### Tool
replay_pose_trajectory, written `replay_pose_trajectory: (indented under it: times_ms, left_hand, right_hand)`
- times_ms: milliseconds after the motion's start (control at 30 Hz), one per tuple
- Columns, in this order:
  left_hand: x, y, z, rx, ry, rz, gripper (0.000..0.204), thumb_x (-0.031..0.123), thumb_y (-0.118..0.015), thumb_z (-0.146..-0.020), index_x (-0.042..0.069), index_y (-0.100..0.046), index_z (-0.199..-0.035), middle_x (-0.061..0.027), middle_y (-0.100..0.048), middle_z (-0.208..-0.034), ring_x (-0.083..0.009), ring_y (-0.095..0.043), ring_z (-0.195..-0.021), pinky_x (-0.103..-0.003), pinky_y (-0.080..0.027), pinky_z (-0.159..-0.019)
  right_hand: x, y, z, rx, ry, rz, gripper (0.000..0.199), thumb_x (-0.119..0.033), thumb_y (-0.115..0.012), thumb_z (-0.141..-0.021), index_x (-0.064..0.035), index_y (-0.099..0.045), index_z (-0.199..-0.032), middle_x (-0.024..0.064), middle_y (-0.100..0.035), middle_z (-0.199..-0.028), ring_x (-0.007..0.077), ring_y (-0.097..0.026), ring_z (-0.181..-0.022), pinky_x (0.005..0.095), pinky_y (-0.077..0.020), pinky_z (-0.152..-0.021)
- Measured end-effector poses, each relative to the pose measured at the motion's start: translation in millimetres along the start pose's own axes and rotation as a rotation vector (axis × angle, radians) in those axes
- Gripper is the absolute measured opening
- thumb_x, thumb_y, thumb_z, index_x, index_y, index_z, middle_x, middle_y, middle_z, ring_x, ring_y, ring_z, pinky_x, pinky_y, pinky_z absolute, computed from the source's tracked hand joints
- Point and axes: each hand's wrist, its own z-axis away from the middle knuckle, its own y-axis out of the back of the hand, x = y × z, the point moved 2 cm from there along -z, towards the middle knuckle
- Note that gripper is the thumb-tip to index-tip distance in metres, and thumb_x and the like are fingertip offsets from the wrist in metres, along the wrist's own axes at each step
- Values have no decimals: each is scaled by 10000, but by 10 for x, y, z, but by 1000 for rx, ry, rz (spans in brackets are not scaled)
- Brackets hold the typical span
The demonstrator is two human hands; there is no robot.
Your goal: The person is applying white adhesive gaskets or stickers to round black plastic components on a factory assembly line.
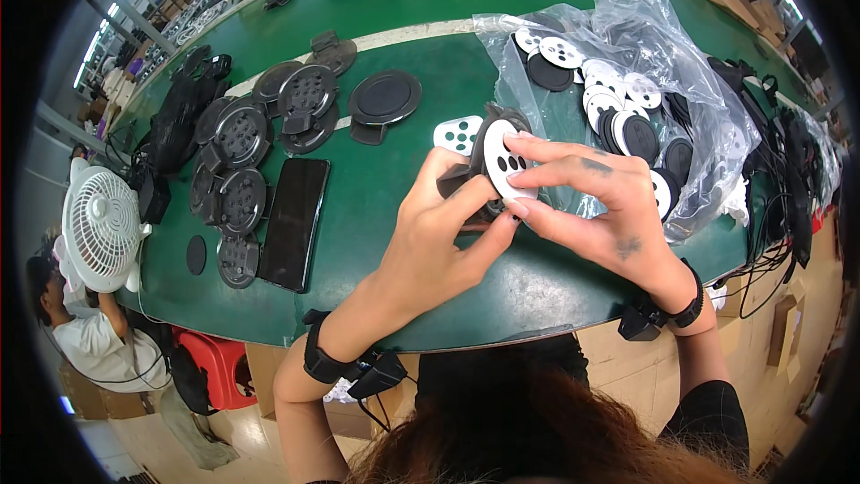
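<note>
My left hand (441, 231) grips a black round base (481, 154) over the near middle of the green table. A white oval-looking disc with black holes (507, 159) lies against the face of that base. With fingers and thumb closed on its edge, my right hand (602, 202) holds the disc. Just behind my left hand, another white holed piece (455, 132) rests on the table. To the right, a clear plastic bag (645, 22) lies spread out with several white and black discs (604, 108) in it. What lies under my left fingers is partly hidden.
Several black round bases (240, 202) are clustered at left, beside a black phone (294, 224). A single black base (385, 97) sits farther back. A white fan (100, 226) stands at the left edge, and black cables (775, 206) hang at right. Another person (98, 341) sits at far left.
</note>
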Motion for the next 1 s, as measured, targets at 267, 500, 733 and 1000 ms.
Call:
replay_pose_trajectory:
  times_ms: [267,500,733,1000]
  left_hand:
    - [3,-1,-1,4,-14,-25,256,4,-643,-724,-2,-618,-979,-109,-494,-946,-169,-570,-803,-254,-539,-621]
    - [-31,4,17,-43,-32,-69,251,2,-639,-739,11,-597,-986,-142,-451,-1004,-237,-589,-808,-295,-555,-653]
    - [-84,-31,59,-11,-88,-187,278,30,-665,-707,44,-594,-976,-151,-461,-976,-276,-565,-822,-348,-491,-682]
    - [-65,-31,41,-20,-93,-223,290,38,-675,-695,55,-602,-976,-136,-461,-960,-263,-564,-804,-330,-495,-631]
  right_hand:
    - [13,-2,-3,-7,-14,-22,213,-65,-724,-683,9,-662,-873,208,-633,-1014,326,-627,-947,333,-521,-745]
    - [-2,-8,5,-9,8,15,203,-48,-713,-686,17,-651,-868,207,-636,-994,317,-630,-937,335,-521,-740]
    - [-55,-93,72,48,120,165,172,-33,-708,-681,23,-626,-821,176,-652,-920,299,-652,-861,339,-541,-681]
    - [-37,-89,92,31,133,176,182,-18,-703,-677,21,-621,-835,169,-654,-911,285,-660,-735,323,-542,-602]
